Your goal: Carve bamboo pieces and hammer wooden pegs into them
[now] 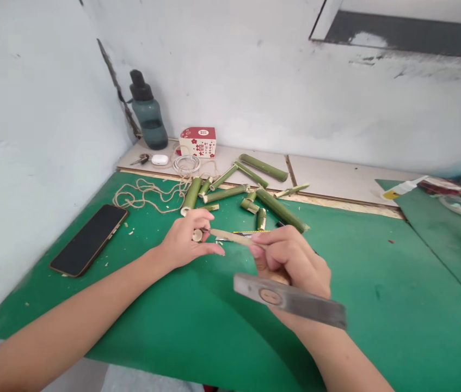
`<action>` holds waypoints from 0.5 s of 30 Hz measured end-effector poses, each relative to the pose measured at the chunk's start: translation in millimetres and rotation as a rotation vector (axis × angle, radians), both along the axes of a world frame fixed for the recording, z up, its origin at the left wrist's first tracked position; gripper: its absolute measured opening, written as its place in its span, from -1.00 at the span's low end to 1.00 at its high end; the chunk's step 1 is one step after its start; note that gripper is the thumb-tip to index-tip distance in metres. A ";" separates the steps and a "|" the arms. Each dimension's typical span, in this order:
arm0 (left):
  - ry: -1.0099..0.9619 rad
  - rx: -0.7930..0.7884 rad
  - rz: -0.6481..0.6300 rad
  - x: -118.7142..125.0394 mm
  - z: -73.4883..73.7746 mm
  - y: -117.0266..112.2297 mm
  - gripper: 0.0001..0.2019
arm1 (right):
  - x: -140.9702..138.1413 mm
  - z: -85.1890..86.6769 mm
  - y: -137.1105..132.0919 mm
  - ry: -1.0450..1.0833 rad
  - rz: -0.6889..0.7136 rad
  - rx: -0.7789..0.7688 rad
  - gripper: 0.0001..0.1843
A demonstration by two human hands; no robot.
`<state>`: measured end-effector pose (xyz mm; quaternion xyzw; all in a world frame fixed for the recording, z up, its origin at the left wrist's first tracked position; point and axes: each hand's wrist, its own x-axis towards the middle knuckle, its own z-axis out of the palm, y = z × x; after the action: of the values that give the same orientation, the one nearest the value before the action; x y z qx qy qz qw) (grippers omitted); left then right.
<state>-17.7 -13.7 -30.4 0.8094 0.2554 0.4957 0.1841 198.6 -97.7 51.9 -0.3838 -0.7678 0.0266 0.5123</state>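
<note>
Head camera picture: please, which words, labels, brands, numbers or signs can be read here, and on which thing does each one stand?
"囍": the large red sign on the front of the small box, as far as I can read it.
Small box, oval on top and smaller red characters: too small to read.
Yellow strip between the hands: marks too small to read.
Bottle, phone, hammer: no readable text.

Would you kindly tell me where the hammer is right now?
In the head view, the hammer is right of centre, gripped in the right hand, above the green tabletop.
</note>
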 end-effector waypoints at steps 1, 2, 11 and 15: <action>-0.043 -0.035 -0.002 -0.3 -2.3 0.6 -0.38 | 0.3 2.7 -1.1 0.011 -0.027 0.023 -0.66; -0.074 -0.055 -0.006 -0.6 -4.2 1.4 -0.34 | 0.4 4.6 -2.2 0.019 -0.040 0.047 -0.64; -0.100 -0.026 -0.081 -5.3 -6.7 3.5 -0.35 | 3.1 -5.4 -3.7 -0.083 0.091 0.106 -0.76; -0.093 -0.016 -0.104 -5.3 -5.9 2.3 -0.33 | 3.5 -5.8 -2.5 -0.143 0.163 0.068 -0.77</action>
<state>-23.0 -11.4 -36.3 0.7961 0.2082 0.5206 0.2275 202.0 -100.3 46.2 -0.3031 -0.8315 0.0146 0.4654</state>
